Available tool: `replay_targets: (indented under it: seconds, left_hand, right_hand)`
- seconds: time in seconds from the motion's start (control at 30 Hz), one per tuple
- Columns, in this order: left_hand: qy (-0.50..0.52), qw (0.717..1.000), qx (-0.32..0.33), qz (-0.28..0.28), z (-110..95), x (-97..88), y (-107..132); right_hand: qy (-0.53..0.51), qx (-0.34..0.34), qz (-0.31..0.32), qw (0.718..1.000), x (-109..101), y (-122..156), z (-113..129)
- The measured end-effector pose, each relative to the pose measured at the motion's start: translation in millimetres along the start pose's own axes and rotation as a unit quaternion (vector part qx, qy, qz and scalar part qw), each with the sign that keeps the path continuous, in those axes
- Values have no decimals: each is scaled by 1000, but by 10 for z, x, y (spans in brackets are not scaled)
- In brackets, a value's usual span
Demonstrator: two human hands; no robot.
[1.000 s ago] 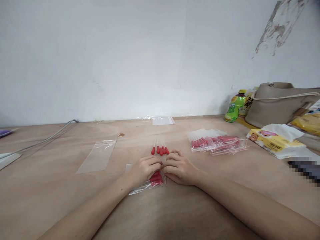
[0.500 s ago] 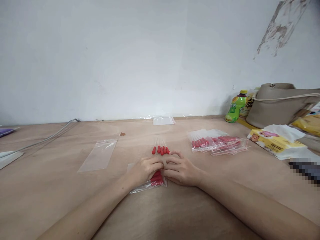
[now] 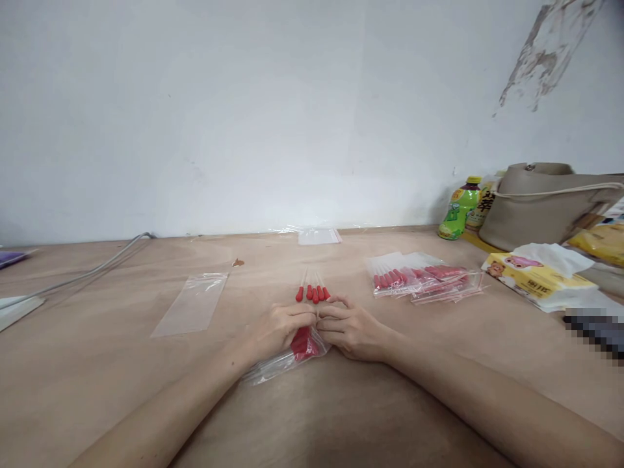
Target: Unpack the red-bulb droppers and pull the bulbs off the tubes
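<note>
At the front middle of the table, a clear zip bag (image 3: 273, 368) holds red-bulbed droppers (image 3: 304, 344). My left hand (image 3: 280, 331) lies over the bag with its fingers closed on the upper edge. Fingertips of my right hand (image 3: 351, 330) meet the left ones at the bag's right end, pinched on the same edge. The exact grip is partly hidden by the fingers. Just beyond my hands lie several loose droppers (image 3: 312, 294), red bulbs toward me and thin clear stems pointing to the wall.
Filled bags of droppers (image 3: 422, 276) are piled at right. A flat clear bag (image 3: 192, 305) lies at left, and a stack of bags (image 3: 319, 236) by the wall. Farther right are a tissue pack (image 3: 536, 279), a green bottle (image 3: 459, 208) and a beige handbag (image 3: 531, 205). A grey cable (image 3: 107, 260) crosses the left.
The near edge of the zip bag has turned slightly, its left end now closer to me. Both hands have shifted a little and stay pinched together; the loose droppers have not moved.
</note>
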State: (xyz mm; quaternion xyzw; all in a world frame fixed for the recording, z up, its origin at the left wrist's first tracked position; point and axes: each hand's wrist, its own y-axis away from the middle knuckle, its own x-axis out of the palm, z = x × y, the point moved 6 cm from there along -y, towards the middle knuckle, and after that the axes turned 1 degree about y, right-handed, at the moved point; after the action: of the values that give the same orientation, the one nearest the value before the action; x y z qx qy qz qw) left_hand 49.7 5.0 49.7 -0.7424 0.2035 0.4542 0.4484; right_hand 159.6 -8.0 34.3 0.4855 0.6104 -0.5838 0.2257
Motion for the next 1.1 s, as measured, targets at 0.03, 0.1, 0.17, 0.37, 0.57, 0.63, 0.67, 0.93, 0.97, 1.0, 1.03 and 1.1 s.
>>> replay_targets:
  seconds: [0.03, 0.1, 0.17, 0.37, 0.57, 0.63, 0.67, 0.93, 0.97, 1.0, 1.03, 1.1]
  left_hand:
    - [-2, 1000, 7, 0, -4, -34, 2]
    - [-8, 999, 30, 5, -12, -95, 9]
    - [-17, 999, 27, -8, 22, -161, 18]
    - [32, 998, -31, 50, 90, -90, 32]
    - [48, 980, -173, 82, 14, -109, 259]
    - [57, 979, -176, 87, -39, -95, 377]
    - [59, 979, -176, 80, -51, -87, 427]
    - [114, 976, -181, 36, 84, 5, 456]
    - [122, 976, -175, 36, 86, 3, 433]
    - [128, 977, -169, 34, 83, -3, 413]
    - [130, 977, -164, 33, 76, -12, 397]
    - [123, 979, -161, 32, 62, -27, 378]
  right_hand:
    - [-8, 3, 0, 1000, 4, 4, -9]
    - [-31, 23, -1, 999, -4, 17, -31]
    - [-73, 65, -2, 995, -35, 37, -67]
    - [-245, 223, -1, 944, -65, 120, -207]
    - [-269, 271, -67, 922, 105, 130, -250]
    - [-261, 275, -58, 924, 157, 109, -236]
    - [-253, 281, -49, 924, 172, 101, -234]
    - [-248, 296, 34, 922, 181, 71, -234]
    - [-258, 301, 29, 918, 180, 79, -240]
    - [-269, 310, 21, 912, 182, 90, -249]
    - [-283, 322, 12, 903, 186, 102, -259]
    - [-317, 340, -9, 885, 198, 119, -273]
